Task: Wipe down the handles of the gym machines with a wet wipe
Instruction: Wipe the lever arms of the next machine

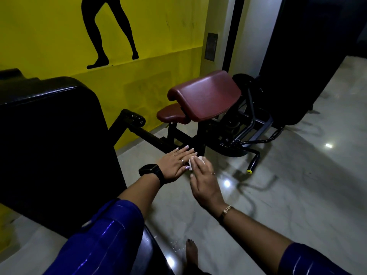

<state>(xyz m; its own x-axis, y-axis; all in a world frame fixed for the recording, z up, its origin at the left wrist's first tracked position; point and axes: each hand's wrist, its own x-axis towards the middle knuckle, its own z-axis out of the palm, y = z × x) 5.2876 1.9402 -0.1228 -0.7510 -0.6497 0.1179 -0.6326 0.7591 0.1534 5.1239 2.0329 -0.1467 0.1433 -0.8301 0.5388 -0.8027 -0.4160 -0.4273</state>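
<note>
My left hand (174, 165) is stretched out flat in front of me, palm down, fingers straight, with a black watch on the wrist. Beside it my right hand (204, 179) holds a small white wet wipe (195, 162) and presses it against the left hand's fingers. Beyond both hands stands a curl machine with a maroon arm pad (206, 94), a small maroon seat (171, 116) and a black curved handle bar with a yellow end cap (252, 165) low near the floor. Neither hand touches the machine.
A large black padded bench (53, 124) fills the left side. A yellow wall (155, 36) with a black leg silhouette is behind. Glossy grey floor (297, 195) stretches to the right. A black punching bag (297, 56) hangs at the back right. My bare foot (191, 253) shows below.
</note>
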